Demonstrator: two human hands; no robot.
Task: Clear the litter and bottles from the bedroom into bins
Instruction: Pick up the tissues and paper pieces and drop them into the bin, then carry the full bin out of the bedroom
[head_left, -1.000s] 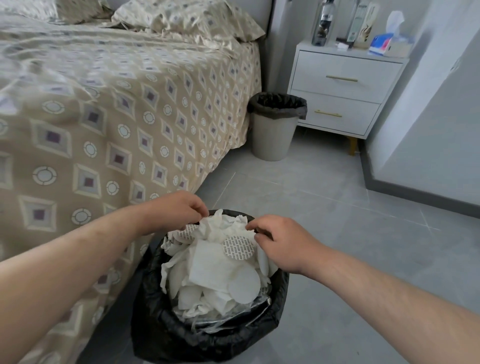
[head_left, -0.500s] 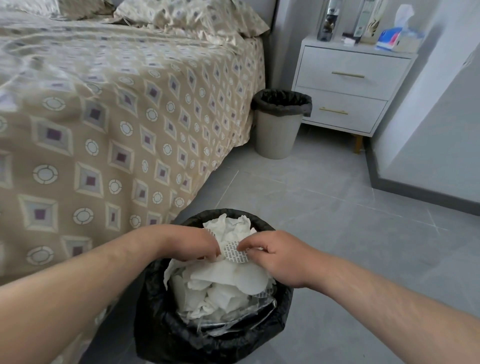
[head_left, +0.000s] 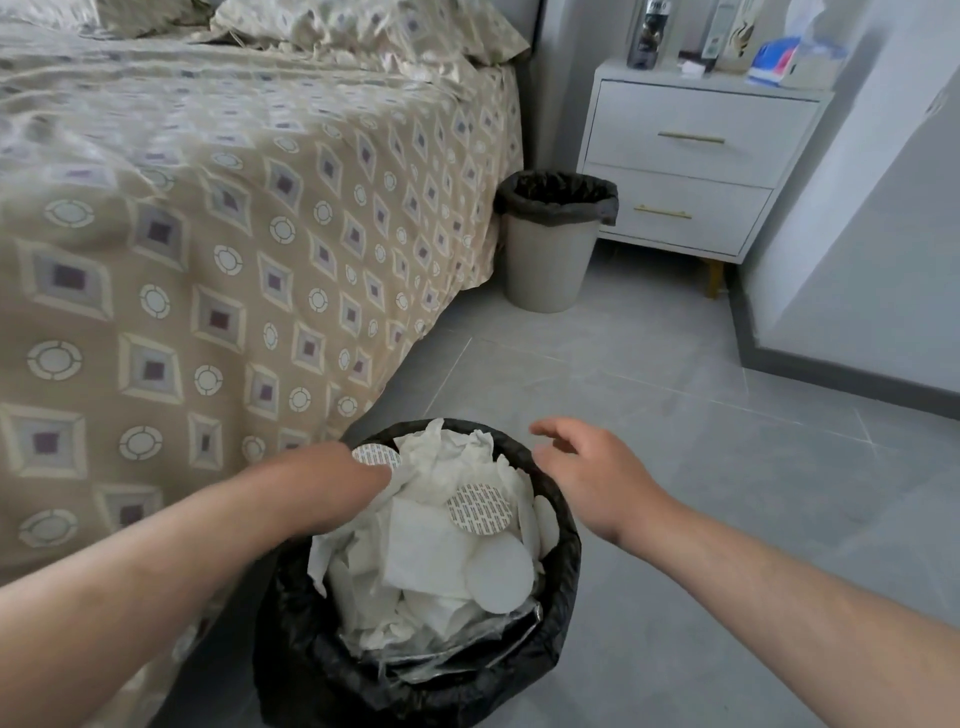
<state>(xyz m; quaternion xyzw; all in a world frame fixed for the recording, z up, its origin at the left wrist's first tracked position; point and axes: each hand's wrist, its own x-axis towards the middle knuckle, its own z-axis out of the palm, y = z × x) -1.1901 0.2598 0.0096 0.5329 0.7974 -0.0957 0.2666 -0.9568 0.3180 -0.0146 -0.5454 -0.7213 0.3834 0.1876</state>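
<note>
Litter (head_left: 436, 540) heaped in black-lined bin (head_left: 561, 571); left hand (head_left: 337, 478) grip unclear, right hand (head_left: 587, 467) open, empty. Next prob: bottle (head_left: 647, 31) on nightstand (head_left: 696, 156).

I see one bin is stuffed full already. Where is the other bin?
The second bin, pale with a black liner, stands on the floor in the upper middle of the head view, between the bed's far corner and the white nightstand.

The fingers (head_left: 376, 475) of the left hand (head_left: 332, 480) are blurred, so any grip cannot be told. The bottle (head_left: 647, 36) on the nightstand (head_left: 691, 156) is cut off by the top edge, and its label is too blurred to be read.
</note>
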